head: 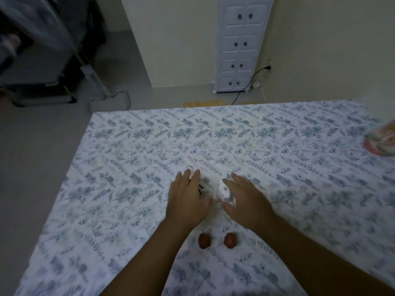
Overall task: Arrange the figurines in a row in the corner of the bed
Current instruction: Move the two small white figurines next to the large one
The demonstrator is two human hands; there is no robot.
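Observation:
A white figurine with a small face (224, 192) lies on the leaf-print bed sheet (132, 159) between my hands. My right hand (248, 197) curves around its right side, fingers spread, touching or nearly touching it. My left hand (188, 195) lies palm down over another whitish figurine (189, 168), of which only a pale tip and some dark bits by the thumb show. Two brown egg-shaped figurines (204, 240) (230, 240) sit side by side nearer to me, between my forearms.
The bed's far left corner (96, 116) borders grey floor. A white cabinet (241, 45) with a black cable (245, 86) stands against the far wall. A pink and white object (382, 142) lies at the right edge of the bed. Dark furniture is at top left.

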